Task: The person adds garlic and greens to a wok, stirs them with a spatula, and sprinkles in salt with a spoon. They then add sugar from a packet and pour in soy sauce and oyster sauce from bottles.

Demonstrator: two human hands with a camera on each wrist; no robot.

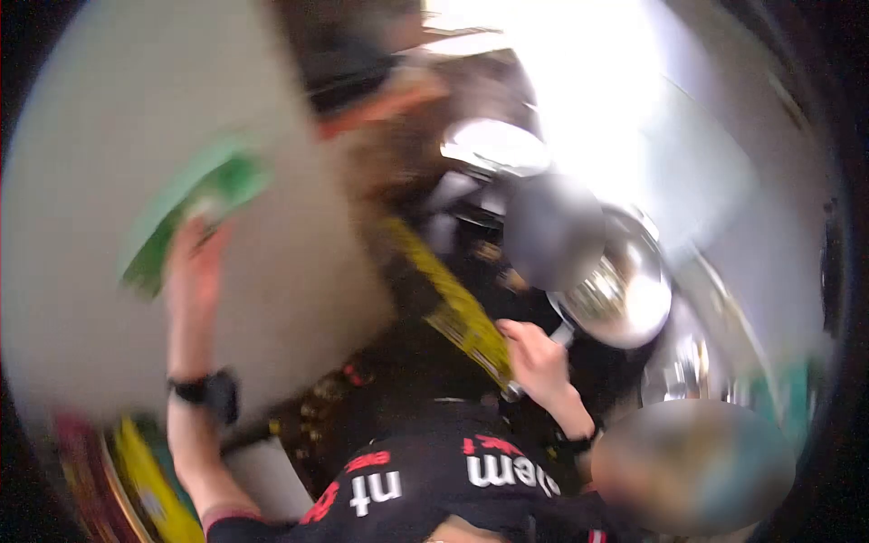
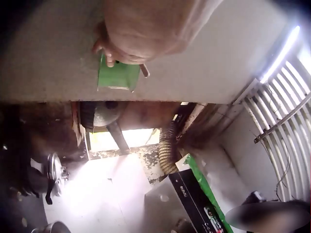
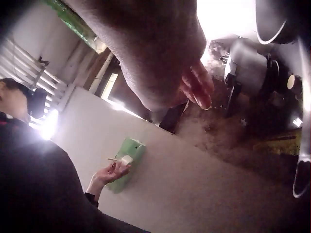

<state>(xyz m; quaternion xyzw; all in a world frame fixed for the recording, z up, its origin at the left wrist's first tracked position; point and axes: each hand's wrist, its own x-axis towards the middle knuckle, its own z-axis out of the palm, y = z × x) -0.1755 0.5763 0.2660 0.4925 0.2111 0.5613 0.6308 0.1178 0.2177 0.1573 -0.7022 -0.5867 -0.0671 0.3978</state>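
Observation:
My left hand (image 1: 195,258) is raised against the pale wall, at a green plastic holder (image 1: 199,204). In the right wrist view its fingers are curled about a small white object (image 3: 127,159) with a thin stick-like handle, in front of the green holder; the kind of object is unclear. A brown handle end (image 2: 145,71) sticks out beside the palm in the left wrist view. My right hand (image 1: 539,362) hovers low by the counter's yellow edge, close to the handle of a shiny pan (image 1: 647,312). Its fingers (image 3: 197,87) are loosely bent with nothing between them.
A steel pot with a bright lid (image 1: 493,147) stands behind the pan. A metal bowl (image 1: 679,371) sits at the right. The yellow edge strip (image 1: 453,299) runs along the dark counter. A black box (image 2: 192,199) and a ribbed hose (image 2: 166,150) are by the window.

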